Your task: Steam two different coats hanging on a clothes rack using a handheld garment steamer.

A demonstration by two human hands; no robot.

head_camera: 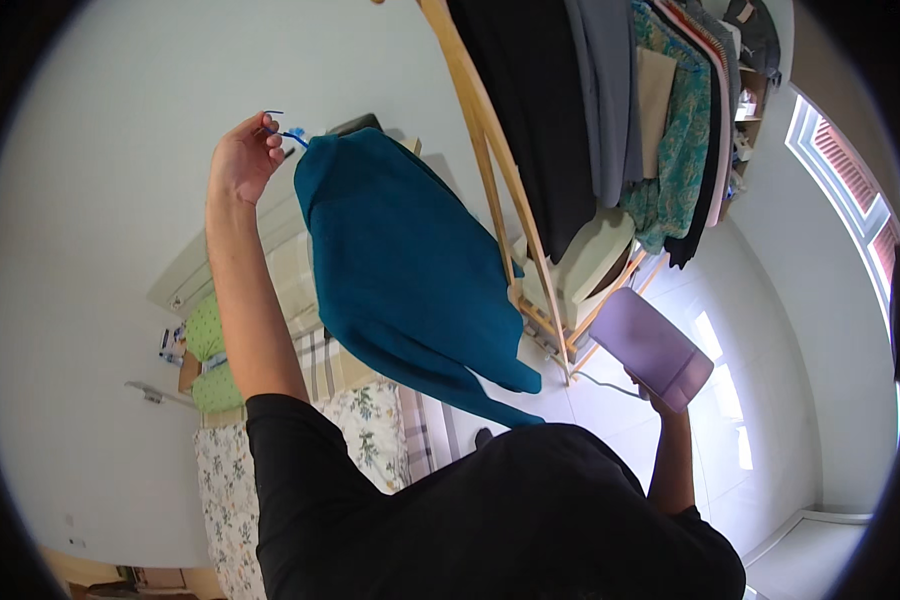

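My left hand (251,159), raised at the upper left, grips the hook of a blue clothes hanger (294,138). From that hanger hangs a long-sleeved teal garment (412,262), its sleeve reaching down to my black shirt. My right hand (649,390) is at the right, mostly hidden behind the purple-grey, rounded, box-like body of a handheld appliance (651,349), which looks like a garment steamer. A cord runs from near that hand towards the rack. The appliance is to the right of the garment, apart from it.
A wooden clothes rack (495,150) with several hanging garments stands ahead, a pale bag (589,262) low in it. To the left is a bed with a floral cover (364,427) and green pillows (206,326). At the right are a window (847,165) and tiled floor (757,360).
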